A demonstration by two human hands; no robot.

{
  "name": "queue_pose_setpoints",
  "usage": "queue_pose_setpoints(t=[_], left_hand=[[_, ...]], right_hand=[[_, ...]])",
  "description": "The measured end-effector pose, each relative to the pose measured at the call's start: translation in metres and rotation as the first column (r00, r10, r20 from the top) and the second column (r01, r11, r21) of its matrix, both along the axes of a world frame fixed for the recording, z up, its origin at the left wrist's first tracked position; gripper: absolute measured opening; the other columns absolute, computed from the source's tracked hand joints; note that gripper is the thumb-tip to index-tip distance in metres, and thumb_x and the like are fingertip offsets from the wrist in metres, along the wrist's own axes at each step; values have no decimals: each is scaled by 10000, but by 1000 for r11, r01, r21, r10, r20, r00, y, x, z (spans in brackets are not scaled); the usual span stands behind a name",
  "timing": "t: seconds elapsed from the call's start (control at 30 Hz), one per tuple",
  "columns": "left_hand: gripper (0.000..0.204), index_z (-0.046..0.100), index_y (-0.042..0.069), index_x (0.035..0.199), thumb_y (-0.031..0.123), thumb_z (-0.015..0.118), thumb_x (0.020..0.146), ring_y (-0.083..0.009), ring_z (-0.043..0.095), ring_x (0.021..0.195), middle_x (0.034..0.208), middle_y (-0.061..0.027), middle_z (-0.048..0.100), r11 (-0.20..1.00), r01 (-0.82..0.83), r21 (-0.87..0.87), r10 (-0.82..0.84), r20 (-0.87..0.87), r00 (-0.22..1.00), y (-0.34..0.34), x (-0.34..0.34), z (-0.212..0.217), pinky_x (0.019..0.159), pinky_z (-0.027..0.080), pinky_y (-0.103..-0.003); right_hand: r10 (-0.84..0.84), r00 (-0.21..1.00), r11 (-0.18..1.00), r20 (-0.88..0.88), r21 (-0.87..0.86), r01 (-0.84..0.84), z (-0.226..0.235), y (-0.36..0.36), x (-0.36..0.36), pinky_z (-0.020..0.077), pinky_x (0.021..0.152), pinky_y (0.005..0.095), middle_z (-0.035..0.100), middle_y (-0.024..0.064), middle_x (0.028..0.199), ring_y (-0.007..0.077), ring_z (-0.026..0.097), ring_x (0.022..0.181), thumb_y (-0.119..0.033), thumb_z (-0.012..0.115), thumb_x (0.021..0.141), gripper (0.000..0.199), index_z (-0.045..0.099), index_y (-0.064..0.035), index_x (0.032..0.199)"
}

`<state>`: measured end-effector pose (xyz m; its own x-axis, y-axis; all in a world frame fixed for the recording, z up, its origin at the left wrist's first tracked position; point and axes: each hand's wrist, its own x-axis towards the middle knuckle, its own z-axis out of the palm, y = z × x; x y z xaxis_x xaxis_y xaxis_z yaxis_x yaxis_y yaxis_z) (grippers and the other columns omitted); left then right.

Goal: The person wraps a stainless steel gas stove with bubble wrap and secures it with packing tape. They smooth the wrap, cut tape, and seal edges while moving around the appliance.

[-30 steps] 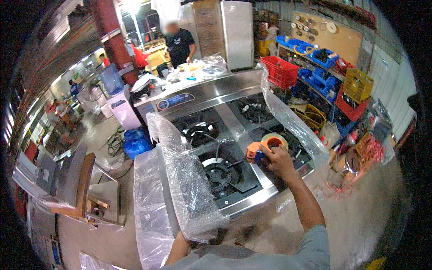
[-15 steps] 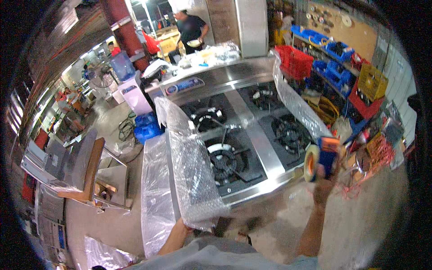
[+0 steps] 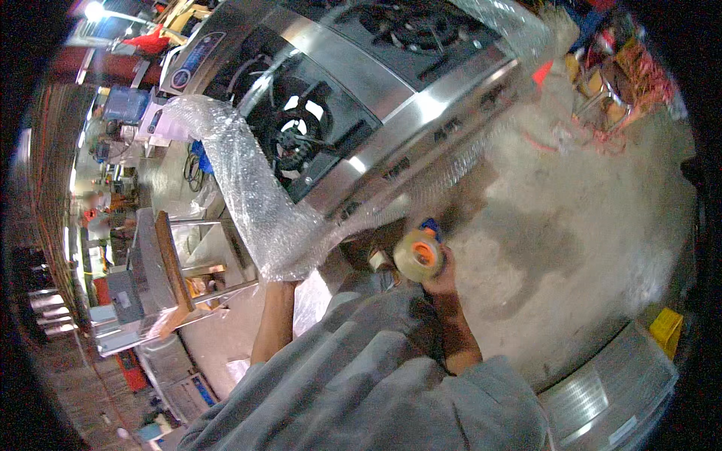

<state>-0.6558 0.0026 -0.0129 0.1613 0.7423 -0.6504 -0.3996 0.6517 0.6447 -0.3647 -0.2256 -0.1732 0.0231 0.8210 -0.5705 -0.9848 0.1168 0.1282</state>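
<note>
My right hand point(image 3: 443, 277) is wrapped round a tape dispenser point(image 3: 415, 259), which carries a wide roll of clear tape with an orange core and has a blue part at its far end. It is held in front of my body, clear of the stove. My left hand point(image 3: 283, 289) is at the near lower corner of a strip of bubble wrap point(image 3: 256, 199). The wrap covers its fingers, and the film bunches there as if gripped. This bubble wrap runs along the left side and front of a steel gas stove point(image 3: 391, 158) with black burners point(image 3: 297, 131).
Red stringy material point(image 3: 639, 71) and loose items lie on the floor at the far right. A ribbed metal panel point(image 3: 609, 391) and a yellow object point(image 3: 665, 332) are at the lower right. A bench with a brown edge point(image 3: 173, 259) stands to the left.
The view has tilted down and turned. My right hand has brought the tape dispenser from the stove's right front corner in toward my body. My left hand stays at the bubble wrap's lower corner.
</note>
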Motion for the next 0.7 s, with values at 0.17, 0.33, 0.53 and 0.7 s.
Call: queue_pose_setpoints(t=[0.17, 0.33, 0.53, 0.7], left_hand=[[575, 517, 88, 1358, 493, 480, 952, -329, 530, 1227, 1347, -111, 568, 999, 47, -13, -48, -61, 997, -4, 4, 10, 1071, 421, -499], [566, 519, 87, 1355, 485, 481, 954, -328, 533, 1224, 1343, -111, 570, 997, 76, -33, -78, -90, 993, -5, 1, 13, 1070, 423, -497], [555, 521, 86, 1350, 476, 482, 956, -326, 536, 1220, 1338, -110, 573, 992, 120, -45, -124, -93, 988, 0, 3, 14, 1069, 426, -495], [546, 523, 86, 1347, 468, 483, 958, -325, 538, 1217, 1334, -110, 575, 988, 144, -57, -147, -67, 987, 0, -6, 12, 1067, 428, -492]], right_hand=[[173, 983, 982, -69, 95, -166, -2, 46, -73, 456, 1049, 448, 631, 148, 1243, 310, 595, 1168, -417, 573, 916, 512, 578, -31, 1252], [235, 902, 956, -362, 254, -147, 38, 64, -105, 447, 1058, 458, 621, 144, 1274, 312, 594, 1177, -442, 571, 915, 553, 563, -35, 1289], [215, 894, 933, -394, 352, -69, 50, 84, -129, 463, 1035, 443, 623, 128, 1280, 298, 598, 1169, -456, 575, 911, 527, 583, -87, 1287], [236, 861, 962, -451, 235, -140, 49, 81, -142, 478, 1011, 442, 633, 111, 1266, 289, 608, 1147, -465, 628, 877, 536, 596, -104, 1272]])
